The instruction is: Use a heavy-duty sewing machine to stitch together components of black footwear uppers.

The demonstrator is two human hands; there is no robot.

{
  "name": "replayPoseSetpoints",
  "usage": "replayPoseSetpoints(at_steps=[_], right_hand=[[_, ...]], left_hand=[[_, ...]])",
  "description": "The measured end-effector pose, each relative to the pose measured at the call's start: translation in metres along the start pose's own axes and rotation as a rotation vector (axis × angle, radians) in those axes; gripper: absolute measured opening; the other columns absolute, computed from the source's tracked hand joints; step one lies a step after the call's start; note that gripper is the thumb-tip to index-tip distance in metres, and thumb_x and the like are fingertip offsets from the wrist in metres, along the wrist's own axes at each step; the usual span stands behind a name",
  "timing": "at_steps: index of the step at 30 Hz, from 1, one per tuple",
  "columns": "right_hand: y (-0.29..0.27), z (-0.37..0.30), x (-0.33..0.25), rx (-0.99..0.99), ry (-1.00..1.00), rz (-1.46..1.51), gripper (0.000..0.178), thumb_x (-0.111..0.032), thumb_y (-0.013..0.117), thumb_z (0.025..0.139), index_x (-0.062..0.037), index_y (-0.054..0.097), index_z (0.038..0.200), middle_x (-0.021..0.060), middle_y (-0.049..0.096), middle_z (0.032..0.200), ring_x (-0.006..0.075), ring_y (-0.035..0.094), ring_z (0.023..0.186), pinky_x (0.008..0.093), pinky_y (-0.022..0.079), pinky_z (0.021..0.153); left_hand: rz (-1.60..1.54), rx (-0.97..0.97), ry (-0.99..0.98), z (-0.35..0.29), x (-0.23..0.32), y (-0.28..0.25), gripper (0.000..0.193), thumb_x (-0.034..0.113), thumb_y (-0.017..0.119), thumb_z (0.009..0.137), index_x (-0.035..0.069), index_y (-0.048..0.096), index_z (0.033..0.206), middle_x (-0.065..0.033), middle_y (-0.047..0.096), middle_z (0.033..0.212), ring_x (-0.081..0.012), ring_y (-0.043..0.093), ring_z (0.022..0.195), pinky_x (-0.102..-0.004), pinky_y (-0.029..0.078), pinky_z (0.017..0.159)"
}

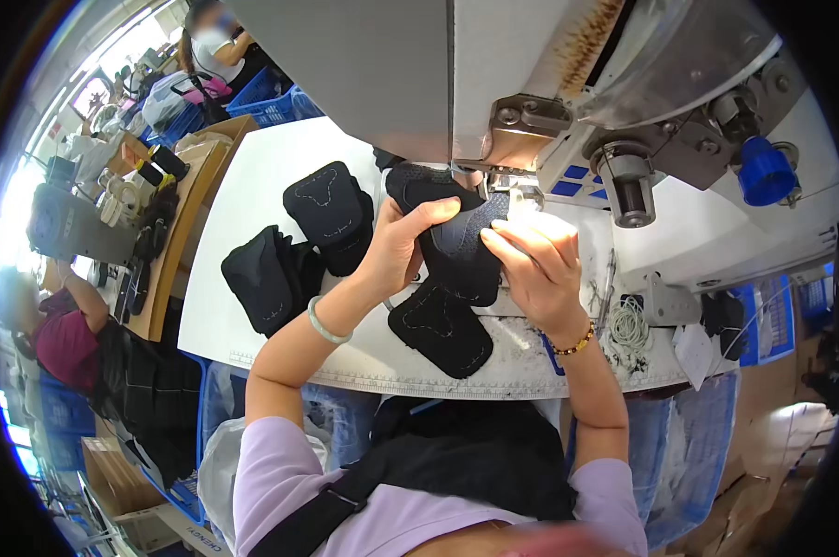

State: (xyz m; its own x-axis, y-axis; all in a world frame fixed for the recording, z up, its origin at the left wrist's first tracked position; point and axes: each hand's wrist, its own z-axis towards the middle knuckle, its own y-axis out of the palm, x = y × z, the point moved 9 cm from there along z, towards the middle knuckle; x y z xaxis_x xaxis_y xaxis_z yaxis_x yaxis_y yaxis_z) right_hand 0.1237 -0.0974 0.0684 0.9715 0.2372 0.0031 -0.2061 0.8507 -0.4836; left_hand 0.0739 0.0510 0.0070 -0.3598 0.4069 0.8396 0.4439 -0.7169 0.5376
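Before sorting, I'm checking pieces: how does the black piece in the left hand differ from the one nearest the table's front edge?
The held piece is in the left hand; the lower piece lies on the table. The held piece has a grey patch; the lower piece, pale line markings. Both look black.

A free lane ran over the white tabletop [252, 186], left half, outside 2 piles of black pieces [331, 218]. Machine head [354, 74] blocked upper centre; below it, left hand [405, 237], right hand [545, 265] and held black panel [461, 269] closed the middle. Cord coil [629, 325] obstructed right of centre.
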Motion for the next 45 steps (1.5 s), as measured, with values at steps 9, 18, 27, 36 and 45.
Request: replayPoseSetpoints(at_steps=[9,18,27,36,45], right_hand=[[-0.014,-0.003,0.023,0.033,-0.032,0.103,0.027,-0.005,0.068,0.070,-0.0067,0.069,0.097,0.0049,0.064,0.098,0.0240,0.058,0.089,0.0324,0.048,0.078],[-0.011,-0.008,0.065,-0.059,0.279,0.471,0.022,-0.010,0.071,0.070,-0.0070,0.068,0.092,0.0070,0.064,0.100,0.0205,0.060,0.091,0.0281,0.047,0.078],[-0.012,-0.006,0.063,-0.039,0.292,0.465,0.024,-0.006,0.071,0.070,-0.0070,0.068,0.094,0.0059,0.064,0.102,0.0195,0.060,0.091,0.0277,0.048,0.079],[-0.014,0.000,0.047,-0.023,0.175,0.278,0.027,0.001,0.067,0.069,-0.0070,0.070,0.095,0.0056,0.064,0.098,0.0205,0.059,0.089,0.0283,0.047,0.077],[-0.017,0.001,0.024,0.053,0.019,0.053,0.037,0.000,0.063,0.064,-0.0110,0.068,0.099,-0.0033,0.061,0.096,0.0141,0.055,0.076,0.0308,0.040,0.074]], left_hand=[[0.097,0.013,0.128,-0.016,0.001,0.013,0.019,0.005,0.066,0.083,0.000,0.063,0.102,-0.0042,0.065,0.096,-0.0107,0.061,0.087,-0.0252,0.050,0.079],[0.390,0.085,0.365,-0.031,0.008,0.042,0.014,0.007,0.066,0.086,-0.002,0.064,0.098,-0.0019,0.065,0.091,-0.0086,0.058,0.081,-0.0239,0.048,0.074],[0.482,0.091,0.351,-0.027,0.012,0.041,0.016,0.007,0.065,0.085,-0.005,0.063,0.096,-0.0030,0.065,0.086,-0.0082,0.058,0.077,-0.0234,0.048,0.070],[0.437,0.067,0.270,-0.009,0.023,0.030,0.024,0.010,0.069,0.083,0.000,0.059,0.102,-0.0008,0.062,0.090,-0.0078,0.057,0.080,-0.0224,0.047,0.073],[0.186,-0.041,0.000,0.011,0.012,0.016,0.016,0.004,0.064,0.082,0.002,0.060,0.098,-0.0031,0.063,0.092,-0.0102,0.059,0.085,-0.0248,0.047,0.080]])
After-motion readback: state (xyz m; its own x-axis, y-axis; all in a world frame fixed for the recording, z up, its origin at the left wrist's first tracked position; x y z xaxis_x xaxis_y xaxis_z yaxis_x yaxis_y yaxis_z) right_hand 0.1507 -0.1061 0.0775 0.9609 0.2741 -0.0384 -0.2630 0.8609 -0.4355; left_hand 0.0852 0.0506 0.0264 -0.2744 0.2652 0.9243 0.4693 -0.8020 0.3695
